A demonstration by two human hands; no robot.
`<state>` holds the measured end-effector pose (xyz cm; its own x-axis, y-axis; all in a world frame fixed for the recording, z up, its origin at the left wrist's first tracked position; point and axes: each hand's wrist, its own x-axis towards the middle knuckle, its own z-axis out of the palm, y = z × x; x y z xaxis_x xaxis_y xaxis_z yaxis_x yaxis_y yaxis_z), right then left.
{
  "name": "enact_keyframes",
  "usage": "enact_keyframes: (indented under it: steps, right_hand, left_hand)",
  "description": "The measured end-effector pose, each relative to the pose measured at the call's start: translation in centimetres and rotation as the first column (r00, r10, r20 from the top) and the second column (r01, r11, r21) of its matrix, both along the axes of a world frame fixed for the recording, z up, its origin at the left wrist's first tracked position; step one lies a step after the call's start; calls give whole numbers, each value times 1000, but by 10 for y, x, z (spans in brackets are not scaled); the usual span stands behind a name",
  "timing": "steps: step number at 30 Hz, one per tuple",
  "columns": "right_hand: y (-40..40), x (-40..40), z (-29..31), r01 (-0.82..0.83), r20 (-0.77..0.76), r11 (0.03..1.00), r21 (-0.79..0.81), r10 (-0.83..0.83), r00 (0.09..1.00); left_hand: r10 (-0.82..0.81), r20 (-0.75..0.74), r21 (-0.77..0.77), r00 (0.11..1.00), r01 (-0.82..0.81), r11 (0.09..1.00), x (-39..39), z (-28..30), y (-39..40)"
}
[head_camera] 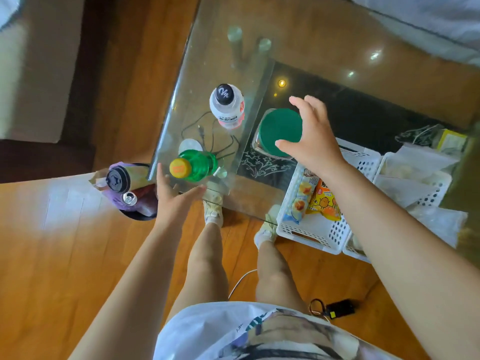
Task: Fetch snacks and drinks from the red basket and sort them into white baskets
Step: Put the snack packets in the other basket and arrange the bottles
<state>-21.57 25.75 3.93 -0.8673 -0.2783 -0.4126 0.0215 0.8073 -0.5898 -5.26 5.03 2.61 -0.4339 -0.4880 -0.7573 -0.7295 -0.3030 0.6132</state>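
Note:
A green bottle with a yellow cap (193,165) stands on the glass table (207,61) near its front left corner. My left hand (172,197) is open just in front of it, fingers apart, not touching. A clear bottle with a black cap (227,106) stands farther back. A jar with a green lid (279,132) stands to the right; my right hand (315,137) hovers open over the lid's right side, thumb at its edge. A white basket (322,229) at the table's front right holds two snack packets (315,200).
A second white basket (426,193) with white bags sits right of the first. On the floor at the left a dark bin (135,190) holds a black-lidded tumbler, a can and purple packaging. A black device with a cable (339,307) lies on the wooden floor.

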Motion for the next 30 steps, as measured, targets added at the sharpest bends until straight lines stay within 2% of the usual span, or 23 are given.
enact_keyframes:
  steps: [2,4,8,11,14,19,25,30]
  right_hand:
    - [-14,-4,-7,-68,84,992,105,60,995]
    - [-25,-6,-14,-120,148,968,218,89,985]
    - [-39,-3,-25,-114,125,928,354,73,989]
    - [-45,0,-26,-59,77,927,371,33,997]
    - [-48,9,-22,-14,56,925,379,-7,998]
    - [-46,47,-13,14,8,933,360,-18,1000]
    - [-50,94,-12,22,-14,948,316,-19,1000]
    - [-58,105,-18,-23,68,950,310,3,998]
  left_hand:
    - [-126,-55,-11,990,126,992,-7,3,-19]
    - [-319,-86,-48,944,316,948,-17,6,-36]
    - [-616,-171,-64,769,615,786,-36,7,-61]
    - [-747,-173,-91,642,744,661,-44,6,-69]
    - [-794,-180,-54,581,800,597,-50,7,-74]
    - [-814,-156,-1,560,824,567,-54,7,-75]
    - [-800,-200,-41,566,811,584,-53,2,-72]
    - [-808,-207,-55,552,818,573,-53,-1,-71]
